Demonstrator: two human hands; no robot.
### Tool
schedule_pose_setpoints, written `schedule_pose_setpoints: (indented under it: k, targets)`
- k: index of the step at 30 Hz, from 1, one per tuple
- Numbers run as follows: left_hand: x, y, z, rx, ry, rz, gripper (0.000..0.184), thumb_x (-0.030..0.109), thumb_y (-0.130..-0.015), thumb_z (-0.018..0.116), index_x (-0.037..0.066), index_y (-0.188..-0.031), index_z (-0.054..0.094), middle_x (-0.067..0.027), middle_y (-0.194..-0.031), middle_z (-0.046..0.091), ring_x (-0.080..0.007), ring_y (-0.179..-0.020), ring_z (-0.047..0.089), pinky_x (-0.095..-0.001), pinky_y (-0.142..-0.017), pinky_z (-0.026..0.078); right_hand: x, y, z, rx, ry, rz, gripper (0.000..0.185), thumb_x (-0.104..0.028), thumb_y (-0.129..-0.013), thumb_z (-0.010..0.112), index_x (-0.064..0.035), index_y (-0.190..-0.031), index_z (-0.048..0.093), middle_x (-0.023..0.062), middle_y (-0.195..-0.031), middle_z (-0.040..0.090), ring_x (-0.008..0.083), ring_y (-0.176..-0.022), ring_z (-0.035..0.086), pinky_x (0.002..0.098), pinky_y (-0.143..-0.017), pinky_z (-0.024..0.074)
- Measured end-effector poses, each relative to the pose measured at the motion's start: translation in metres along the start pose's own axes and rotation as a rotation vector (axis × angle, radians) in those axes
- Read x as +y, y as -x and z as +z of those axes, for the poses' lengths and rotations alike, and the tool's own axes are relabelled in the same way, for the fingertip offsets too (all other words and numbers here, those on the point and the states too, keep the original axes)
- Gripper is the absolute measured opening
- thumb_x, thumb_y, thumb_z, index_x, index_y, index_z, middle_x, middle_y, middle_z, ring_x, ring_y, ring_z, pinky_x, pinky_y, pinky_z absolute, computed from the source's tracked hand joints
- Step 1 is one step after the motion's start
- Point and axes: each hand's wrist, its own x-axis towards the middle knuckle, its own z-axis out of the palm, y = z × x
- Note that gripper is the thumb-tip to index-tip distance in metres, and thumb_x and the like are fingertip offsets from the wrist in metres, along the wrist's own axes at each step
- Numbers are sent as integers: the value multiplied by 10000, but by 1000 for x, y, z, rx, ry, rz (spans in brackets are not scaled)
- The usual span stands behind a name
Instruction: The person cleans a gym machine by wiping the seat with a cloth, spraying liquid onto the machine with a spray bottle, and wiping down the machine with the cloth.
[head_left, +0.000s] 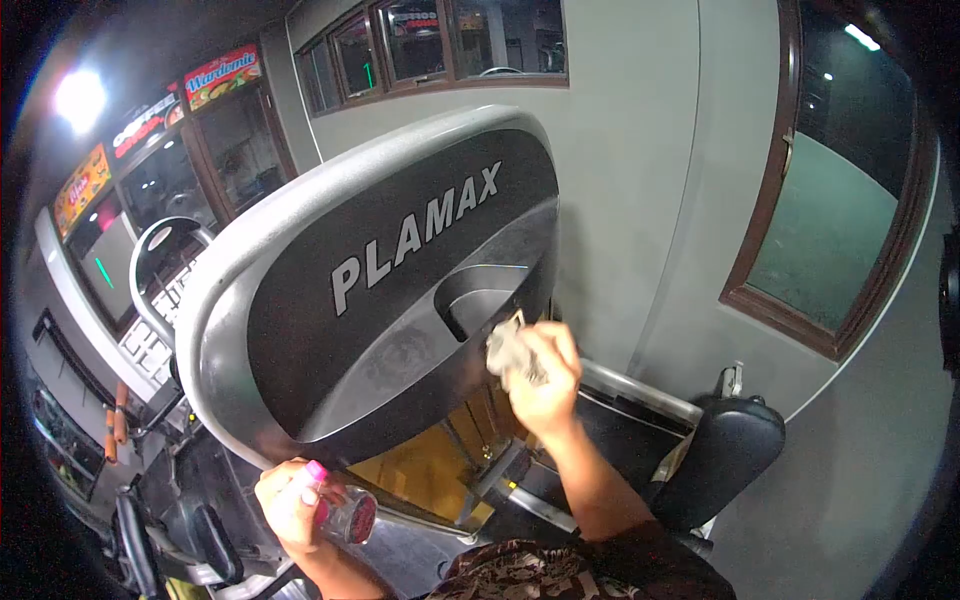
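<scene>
A large gym machine shroud (400, 200) with a silver rim and a dark panel lettered PLAMAX fills the middle of the head view. My right hand (545, 385) is closed around a crumpled light grey cloth (512, 350), close to the panel's lower right edge, below a recessed holder (485, 295). Whether the cloth touches the panel I cannot tell. At the lower left, my left hand (288, 503) grips a clear spray bottle (352, 515) with a pink nozzle, held tilted just under the shroud's lower rim.
A black padded seat (735, 455) stands at the right beside metal framework. More gym machines (165, 280) are at the left. Behind the shroud is a grey wall (640, 150) with a brown-framed window (830, 200). Shop signs (220, 75) hang at upper left.
</scene>
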Motion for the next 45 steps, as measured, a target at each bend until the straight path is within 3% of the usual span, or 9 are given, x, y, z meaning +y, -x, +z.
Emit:
schedule_pose_setpoints:
  k: [9,15,24,27,29,31,35,41,45]
  targets:
    - [-2,-2,4,27,-5,48,475,413,-904,749,-57,-879,693,-120,-624,667,-195,-497,632,-286,-484,492,0,-25,10,20,-37,18,342,40,-749,784,16,-1077,692,157,-986,627,282,-834,685,355,-734,557]
    - [-2,-5,2,0,-53,82,478,423,-900,750,-50,-866,683,-107,-627,664,-194,-501,632,-289,-494,497,-70,0,16,-243,-9,-137,457,-21,-651,822,-151,-1081,737,90,-1010,613,276,-819,701,387,-677,586]
    - [4,-4,9,18,-79,88,448,397,-902,738,-47,-867,687,-102,-638,668,-194,-517,635,-293,-510,495,-3,-26,11,-34,-58,199,316,25,-796,777,34,-1099,690,151,-991,637,273,-862,668,351,-759,551]
    - [-2,-2,2,22,-59,55,440,386,-889,745,-49,-858,690,-108,-639,668,-195,-521,639,-292,-509,497,-38,-17,22,-117,-10,-95,312,79,-743,707,0,-1045,703,132,-1024,621,243,-860,692,317,-658,577]
    - [-1,-1,4,23,-20,11,442,387,-891,744,-50,-856,690,-110,-636,668,-194,-522,642,-291,-509,498,-80,-4,27,-245,-18,-118,363,0,-677,780,-72,-1029,730,123,-994,621,266,-820,693,351,-638,575]
    - [1,-4,6,15,-19,21,447,393,-892,746,-49,-861,692,-113,-644,675,-193,-522,644,-290,-510,501,-106,7,33,-367,-32,-152,481,-83,-663,832,-241,-1105,727,67,-1035,605,245,-802,696,371,-636,602]
    - [2,-3,3,-1,8,4,449,400,-893,752,-44,-862,692,-113,-661,685,-188,-529,645,-290,-517,499,-95,3,30,-301,4,-168,447,-86,-656,839,-202,-1078,745,83,-1029,622,255,-819,698,364,-633,602]
    - [6,-5,5,-10,15,7,419,391,-909,746,-23,-861,695,-106,-675,690,-178,-551,643,-291,-532,494,-23,-16,14,-21,22,205,281,-39,-766,812,-61,-1030,718,116,-978,619,299,-826,659,398,-705,545]
    - [7,-6,3,-29,-12,9,413,387,-909,750,-20,-865,697,-101,-688,694,-173,-568,650,-286,-538,492,-66,-28,25,-125,173,28,288,-85,-760,838,-97,-1024,725,106,-972,620,302,-815,663,398,-673,554]
